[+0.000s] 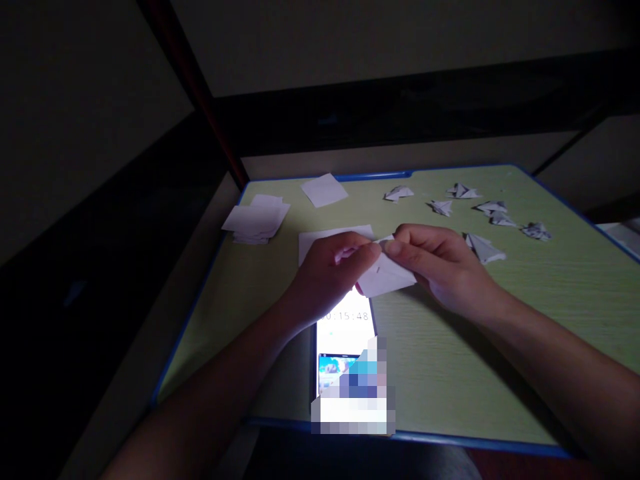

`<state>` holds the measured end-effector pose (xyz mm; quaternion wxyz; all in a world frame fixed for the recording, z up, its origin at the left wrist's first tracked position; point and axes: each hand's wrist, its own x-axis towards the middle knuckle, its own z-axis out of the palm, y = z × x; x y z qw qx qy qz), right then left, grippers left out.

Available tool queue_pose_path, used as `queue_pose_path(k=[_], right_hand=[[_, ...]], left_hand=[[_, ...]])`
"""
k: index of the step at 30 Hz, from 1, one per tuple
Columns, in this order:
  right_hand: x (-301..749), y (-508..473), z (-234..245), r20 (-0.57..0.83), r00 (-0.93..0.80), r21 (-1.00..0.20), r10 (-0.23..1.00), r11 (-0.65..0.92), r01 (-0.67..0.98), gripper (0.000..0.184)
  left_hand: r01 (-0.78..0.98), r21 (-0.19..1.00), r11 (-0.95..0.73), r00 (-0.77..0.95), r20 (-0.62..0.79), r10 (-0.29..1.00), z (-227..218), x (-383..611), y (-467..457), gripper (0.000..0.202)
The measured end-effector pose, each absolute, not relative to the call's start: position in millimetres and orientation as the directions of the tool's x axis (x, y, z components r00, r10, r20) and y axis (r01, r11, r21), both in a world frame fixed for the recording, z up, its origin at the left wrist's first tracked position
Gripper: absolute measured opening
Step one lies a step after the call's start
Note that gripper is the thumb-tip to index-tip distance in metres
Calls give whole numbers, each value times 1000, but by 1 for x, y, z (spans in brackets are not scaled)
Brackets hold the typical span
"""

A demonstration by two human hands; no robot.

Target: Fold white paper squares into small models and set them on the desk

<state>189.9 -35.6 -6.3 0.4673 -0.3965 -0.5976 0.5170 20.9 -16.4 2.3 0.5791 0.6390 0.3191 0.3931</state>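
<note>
Between my two hands, above the table's middle, is a folded piece of white paper (390,277). My left hand (336,263) pinches its upper left edge between thumb and fingers. From the other side my right hand (437,257) grips the upper right edge, thumb on top, the two thumbs nearly touching. Below the paper lies a lit phone (345,333) showing a timer; its lower part is blurred out. Behind my left hand a flat white sheet (313,243) lies partly hidden.
A stack of white paper squares (257,220) sits at the table's left edge, with a single square (324,190) at the back. Several folded paper pieces (463,191) are scattered at the back right. The green table (500,347) has a raised blue rim.
</note>
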Motion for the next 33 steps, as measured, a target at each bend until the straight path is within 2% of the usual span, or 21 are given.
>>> queue_pose_path(k=[4, 8, 10, 22, 29, 33], right_hand=[[189, -34, -5, 169, -226, -985, 959, 172, -5, 30], [185, -33, -3, 240, -111, -970, 964, 241, 4, 13], [183, -33, -1, 271, -56, -962, 961, 273, 18, 11], [185, -37, -2, 292, 17, -928, 956, 279, 246, 16], [185, -37, -2, 325, 9, -908, 946, 310, 281, 21], [183, -37, -2, 365, 53, -906, 930, 342, 249, 22]], left_hand=[[-59, 984, -169, 435, 178, 883, 1, 21, -14, 19], [-81, 977, -197, 332, 213, 919, -1, 20, -10, 21], [-87, 975, -205, 312, 222, 924, -2, 19, -9, 21], [-45, 994, -104, 350, 113, 930, -2, 19, -9, 25], [-65, 996, -61, 368, 81, 926, -2, 16, -9, 24], [-69, 996, -49, 377, 71, 923, -2, 17, -10, 24]])
